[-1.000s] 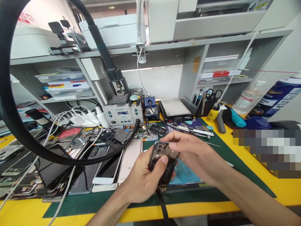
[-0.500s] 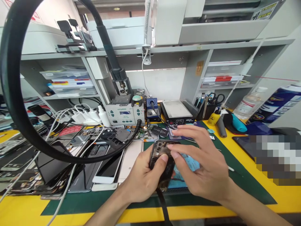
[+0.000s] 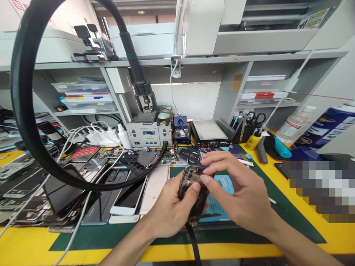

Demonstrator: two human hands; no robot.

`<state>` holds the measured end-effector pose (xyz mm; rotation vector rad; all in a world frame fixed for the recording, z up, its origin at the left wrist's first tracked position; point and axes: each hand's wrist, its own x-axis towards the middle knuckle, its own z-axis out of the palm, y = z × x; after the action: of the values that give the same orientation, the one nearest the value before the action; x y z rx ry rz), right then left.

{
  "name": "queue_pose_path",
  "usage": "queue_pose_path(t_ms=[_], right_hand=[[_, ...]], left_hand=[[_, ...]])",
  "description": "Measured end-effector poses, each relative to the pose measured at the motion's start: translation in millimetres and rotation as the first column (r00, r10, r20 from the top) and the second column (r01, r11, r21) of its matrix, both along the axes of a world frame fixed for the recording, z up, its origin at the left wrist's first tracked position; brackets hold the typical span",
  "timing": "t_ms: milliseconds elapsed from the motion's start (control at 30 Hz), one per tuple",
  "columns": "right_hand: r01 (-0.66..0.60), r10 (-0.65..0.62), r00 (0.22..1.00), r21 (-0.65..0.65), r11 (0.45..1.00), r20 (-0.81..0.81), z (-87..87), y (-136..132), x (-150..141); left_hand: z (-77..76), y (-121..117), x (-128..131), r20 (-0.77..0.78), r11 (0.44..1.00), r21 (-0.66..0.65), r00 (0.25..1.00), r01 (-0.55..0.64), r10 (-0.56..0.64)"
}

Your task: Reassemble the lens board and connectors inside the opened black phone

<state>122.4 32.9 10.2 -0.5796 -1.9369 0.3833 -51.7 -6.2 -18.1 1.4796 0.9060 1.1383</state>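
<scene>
A green mat point(image 3: 105, 236) lies on a yellow table point(image 3: 166, 252). Above the middle of the mat, the left hand point(image 3: 172, 207) holds an open phone point(image 3: 199, 202), with its fingers curled around the side and its thumb on the phone's bare insides. The right hand point(image 3: 238, 192) is above the mat too, just right of its middle. Its thumb and pointing finger are close together, with only a narrow gap, by the phone's top right part; I cannot tell if they pinch something tiny. Below the hands, a flat blue thing point(image 3: 213, 205) sits over the mat's middle. A black strap point(image 3: 193, 240) runs down past the mat's front edge. A pale pink phone point(image 3: 155, 184) is on the mat's left side. Behind the mat stands a grey machine point(image 3: 148, 135) with a little screen.
</scene>
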Motion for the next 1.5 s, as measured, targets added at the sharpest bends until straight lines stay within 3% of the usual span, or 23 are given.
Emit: queue_pose_path(t_ms=[167,367,667,933,1067,1200,1333,1400,1500], right_hand=[[-0.032,0.034,0.999,-0.131,0.991,0.01,-2.9,0.8,5.5],[-0.013,0.022,0.998,-0.15,0.989,0.055,-0.9,1.9,5.0],[0.063,-0.048,0.983,-0.077,0.995,0.179,7.9,-1.7,3.2],[0.142,-0.159,0.974,0.114,0.983,0.159,10.6,-2.4,-4.6],[0.14,-0.219,0.954,0.341,0.929,0.206,10.3,-0.5,-3.6],[0.122,-0.312,0.889,0.482,0.868,0.336,7.5,-3.7,2.3],[0.105,-0.483,0.768,0.662,0.742,0.419,5.7,-16.5,3.5],[0.101,-0.53,0.738,0.709,0.698,0.417,6.5,-22.1,1.1],[0.109,-0.544,0.74,0.728,0.677,0.395,7.9,-24.6,-3.1]], left_hand=[[0.0,-0.4,0.3,0.038,1.0,-0.016,0.999,0.005,-0.004],[1.6,0.4,1.5,0.04,1.0,-0.013,0.999,0.018,-0.017],[0.4,1.4,1.0,-0.008,1.0,0.012,1.0,-0.013,0.013],[5.4,0.9,2.1,-0.034,0.998,0.056,0.999,-0.029,0.031],[2.8,2.0,1.3,-0.066,0.997,0.064,0.996,-0.049,0.053],[-1.3,2.1,0.1,-0.097,0.993,0.085,0.992,-0.076,0.084],[-0.1,1.6,-0.1,-0.105,0.989,0.11,0.988,-0.098,0.11],[1.5,1.4,0.3,-0.098,0.988,0.115,0.988,-0.108,0.119],[3.2,1.6,1.4,-0.081,0.988,0.102,0.989,-0.118,0.126]])
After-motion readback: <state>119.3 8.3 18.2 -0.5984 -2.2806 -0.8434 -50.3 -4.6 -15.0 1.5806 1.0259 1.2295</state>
